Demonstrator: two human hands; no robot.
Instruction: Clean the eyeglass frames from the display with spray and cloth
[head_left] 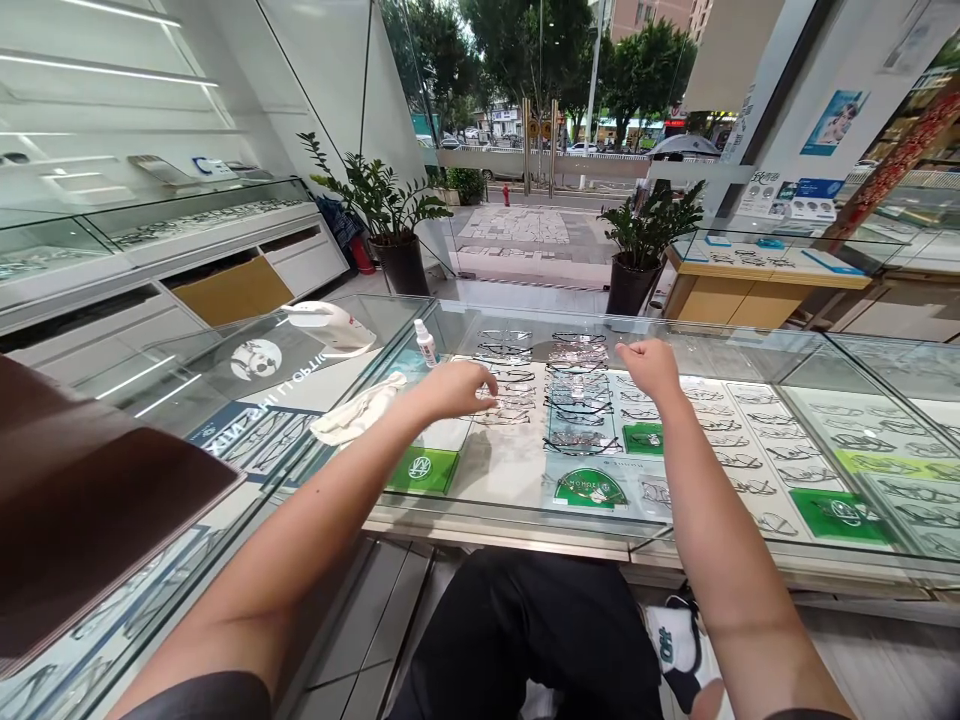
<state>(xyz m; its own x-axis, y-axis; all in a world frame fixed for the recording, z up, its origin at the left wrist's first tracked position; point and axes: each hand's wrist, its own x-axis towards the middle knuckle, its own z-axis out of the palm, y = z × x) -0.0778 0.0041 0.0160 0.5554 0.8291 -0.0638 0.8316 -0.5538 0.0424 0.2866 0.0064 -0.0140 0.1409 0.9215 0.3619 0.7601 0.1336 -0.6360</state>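
Observation:
My left hand (459, 388) hovers over the left column of eyeglasses (504, 417) on the glass counter, its fingers curled and a gap showing between fingertip and thumb. Whether it touches a frame there I cannot tell. My right hand (651, 366) is closed in a loose fist to the right of a second column of eyeglasses (579, 408). Nothing sticks out of that fist. Both columns run away from me in rows, with folded and thin-rimmed frames. A white spray bottle (425, 344) and a crumpled cream cloth (358, 408) are left of my left hand.
The glass display counter (450, 524) holds more spectacles on its right side, among green cards (840, 514). A white handheld device (330, 328) stands at the back left. A brown panel (90, 510) juts in at left. Potted plants (634, 285) flank the glass door.

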